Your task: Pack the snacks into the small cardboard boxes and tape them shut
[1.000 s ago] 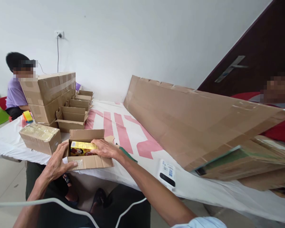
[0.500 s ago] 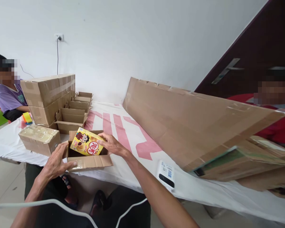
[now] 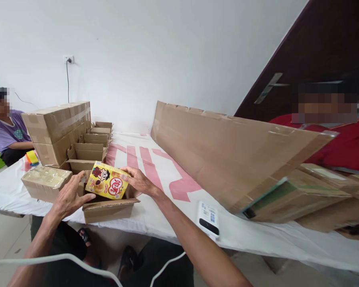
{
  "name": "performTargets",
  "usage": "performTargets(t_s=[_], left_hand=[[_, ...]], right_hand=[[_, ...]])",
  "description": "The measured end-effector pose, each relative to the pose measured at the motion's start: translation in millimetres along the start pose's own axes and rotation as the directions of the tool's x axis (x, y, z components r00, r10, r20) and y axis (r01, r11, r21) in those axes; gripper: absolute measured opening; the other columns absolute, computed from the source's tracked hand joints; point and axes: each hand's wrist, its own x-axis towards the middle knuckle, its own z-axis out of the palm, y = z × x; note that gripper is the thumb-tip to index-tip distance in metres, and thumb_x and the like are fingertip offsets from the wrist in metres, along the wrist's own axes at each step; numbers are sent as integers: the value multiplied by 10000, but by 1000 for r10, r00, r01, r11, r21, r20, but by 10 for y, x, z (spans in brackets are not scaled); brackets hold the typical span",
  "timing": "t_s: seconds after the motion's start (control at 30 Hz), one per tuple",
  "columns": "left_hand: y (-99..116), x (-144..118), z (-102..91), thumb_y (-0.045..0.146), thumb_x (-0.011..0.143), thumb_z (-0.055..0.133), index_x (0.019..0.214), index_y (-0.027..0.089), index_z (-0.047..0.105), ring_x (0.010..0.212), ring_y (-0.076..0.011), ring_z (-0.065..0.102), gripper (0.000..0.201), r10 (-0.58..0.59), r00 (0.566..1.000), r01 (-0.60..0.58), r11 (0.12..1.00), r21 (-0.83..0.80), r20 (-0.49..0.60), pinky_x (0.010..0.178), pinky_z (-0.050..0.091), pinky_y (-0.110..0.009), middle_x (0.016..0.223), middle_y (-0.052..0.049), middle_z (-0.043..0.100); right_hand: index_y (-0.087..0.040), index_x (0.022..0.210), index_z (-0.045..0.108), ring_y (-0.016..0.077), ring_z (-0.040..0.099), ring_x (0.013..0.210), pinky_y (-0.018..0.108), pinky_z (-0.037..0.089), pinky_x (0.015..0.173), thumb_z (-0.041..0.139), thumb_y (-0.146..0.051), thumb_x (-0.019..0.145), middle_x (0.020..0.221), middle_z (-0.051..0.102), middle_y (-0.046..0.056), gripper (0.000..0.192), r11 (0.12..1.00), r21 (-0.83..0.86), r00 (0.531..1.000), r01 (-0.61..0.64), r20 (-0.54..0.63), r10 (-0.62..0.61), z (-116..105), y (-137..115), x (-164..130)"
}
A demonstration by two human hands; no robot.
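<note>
A yellow snack box (image 3: pixel 107 185) with a cartoon face and a red mark is tilted up out of a small open cardboard carton (image 3: pixel 109 209) at the table's near edge. My right hand (image 3: pixel 137 180) grips the snack box at its right end. My left hand (image 3: pixel 69 197) rests on the carton's left side, its fingers touching the snack box's lower left edge.
A taped brown parcel (image 3: pixel 44 182) lies left of the carton. Behind it stand stacked sealed boxes (image 3: pixel 58 129) and several open empty cartons (image 3: pixel 88 153). A long cardboard sheet (image 3: pixel 233 151) leans at the right. A white device (image 3: pixel 208 218) lies near the edge. Two other people sit at far left and far right.
The yellow snack box, lying flat inside the carton a second ago, has been lifted and tilted up by my right hand. My left hand shifted from the carton's front to its left side.
</note>
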Motion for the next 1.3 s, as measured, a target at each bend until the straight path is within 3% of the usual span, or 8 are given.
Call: performTargets(t_s=[0.2,0.37,0.47,0.57,0.73,0.9,1.03,1.3], left_hand=[[133,362,-94,529,808,810,1535,196,580,1179,-346,739,832,1,997,16,979,-203,81,949,625,-441,1397,-156,725],[219,413,-73,508,723,889,1245,206,730,960,-302,783,623,-88,983,149,898,-415,162,828,646,-378,1054,-59,828],[216,366,-1,535,661,945,1124,198,713,920,-300,792,618,-215,968,252,797,-549,131,775,661,-377,979,-59,825],[214,337,91,556,617,981,1113,190,678,895,-295,802,687,-399,912,357,651,-670,98,685,667,-357,986,-73,817],[279,353,236,554,588,1013,1068,188,637,881,-267,809,712,-482,871,351,474,-808,96,672,671,-325,999,-82,805],[302,363,250,634,592,986,1119,159,693,1029,-324,797,768,-418,886,423,548,-722,202,729,656,-337,1119,-137,816],[251,383,188,655,545,986,1150,166,721,941,-330,797,822,-355,899,435,640,-633,258,659,590,-332,1042,-119,833],[112,512,266,640,547,999,1154,148,725,951,-326,799,828,-349,909,400,571,-717,229,746,579,-358,1068,-146,837]], right_hand=[[-195,1203,767,284,743,1066,390,617,886,852,-567,831,1155,798,63,533,998,59,998,14,60,-18,87,-98,106],[-211,1318,692,251,727,1073,378,606,924,887,-590,804,1152,770,55,668,984,176,997,36,-72,-23,131,15,167],[-233,1379,641,247,714,1117,400,589,997,882,-616,799,1142,756,52,736,973,224,986,62,-168,-25,121,151,168],[-246,1421,596,266,716,1151,414,602,978,881,-636,785,1203,739,74,799,969,248,977,0,-208,53,142,263,137],[-276,1424,570,287,738,1163,396,651,850,800,-635,866,1260,738,93,702,956,277,990,-101,-62,123,298,325,88],[-320,1443,564,329,723,1185,424,686,751,772,-604,882,1407,690,101,662,947,295,991,-126,-14,136,425,288,93],[-345,1555,503,338,731,1149,423,682,697,702,-650,912,1454,661,108,740,953,283,992,-114,-14,122,428,229,92],[-336,1685,370,313,701,1153,454,643,874,688,-554,936,1380,698,110,843,975,223,993,-17,-109,42,418,197,152]])
